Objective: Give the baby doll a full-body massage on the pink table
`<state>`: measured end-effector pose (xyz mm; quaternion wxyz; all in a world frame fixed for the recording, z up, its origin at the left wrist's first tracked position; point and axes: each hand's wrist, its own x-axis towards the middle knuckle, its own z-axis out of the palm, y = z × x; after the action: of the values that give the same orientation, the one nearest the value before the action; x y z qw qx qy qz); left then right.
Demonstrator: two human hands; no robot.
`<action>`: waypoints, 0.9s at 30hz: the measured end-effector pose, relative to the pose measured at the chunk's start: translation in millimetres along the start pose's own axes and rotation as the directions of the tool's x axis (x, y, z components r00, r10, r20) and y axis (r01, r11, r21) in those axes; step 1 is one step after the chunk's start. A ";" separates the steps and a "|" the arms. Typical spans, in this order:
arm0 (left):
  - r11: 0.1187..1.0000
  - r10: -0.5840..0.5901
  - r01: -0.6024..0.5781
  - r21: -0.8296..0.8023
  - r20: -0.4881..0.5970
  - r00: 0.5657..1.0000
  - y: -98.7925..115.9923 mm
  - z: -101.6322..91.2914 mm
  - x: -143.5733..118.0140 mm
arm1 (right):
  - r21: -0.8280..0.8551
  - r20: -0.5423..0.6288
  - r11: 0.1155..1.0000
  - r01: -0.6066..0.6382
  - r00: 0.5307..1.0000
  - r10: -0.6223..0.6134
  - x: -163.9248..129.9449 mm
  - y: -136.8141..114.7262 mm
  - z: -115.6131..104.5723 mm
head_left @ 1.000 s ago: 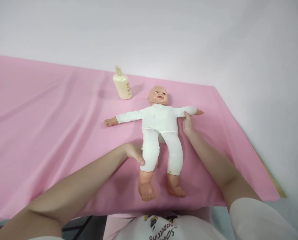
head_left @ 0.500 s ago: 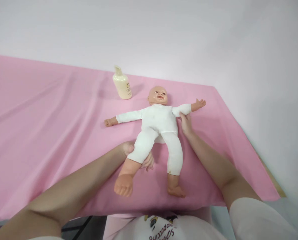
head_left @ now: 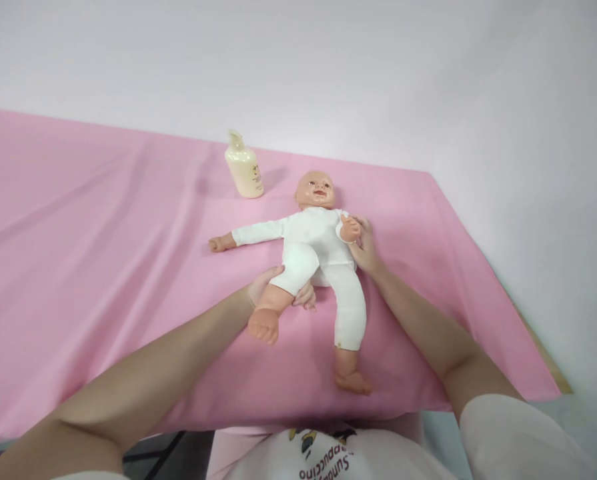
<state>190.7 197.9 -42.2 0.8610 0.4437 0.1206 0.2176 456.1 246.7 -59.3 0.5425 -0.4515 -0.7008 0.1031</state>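
A baby doll (head_left: 323, 237) in a white suit lies on its back, head away from me. My left hand (head_left: 265, 285) is wrapped round the lower part of the doll's leg on the left, with fingertips showing past its inner side. That leg is bent and raised, its foot off the cloth. My right hand (head_left: 365, 247) grips the doll's arm on the right, which is folded in over the chest; part of my fingers is hidden behind it. The other arm stretches out to the left, and the other leg lies straight towards me.
A cream pump bottle (head_left: 245, 175) stands behind the doll, to the left of its head. Pink cloth (head_left: 103, 267) with folds covers the table. A pale wall (head_left: 298, 73) rises behind the table, and the table's right edge slants towards me.
The doll's arm on the right has swung from stretched outwards to folded over the chest. My left hand has pushed the leg up towards the body, bending it more.
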 end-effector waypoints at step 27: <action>0.998 -0.046 0.038 -0.053 -0.173 0.984 12.8 0.2 7.2 | -0.174 0.227 0.982 0.075 0.973 -0.034 2.1 -17.9 -9.0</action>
<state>193.7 207.7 -31.7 0.8623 0.3988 0.1994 0.2403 454.4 235.0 -43.0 0.4197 -0.4650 -0.7760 0.0740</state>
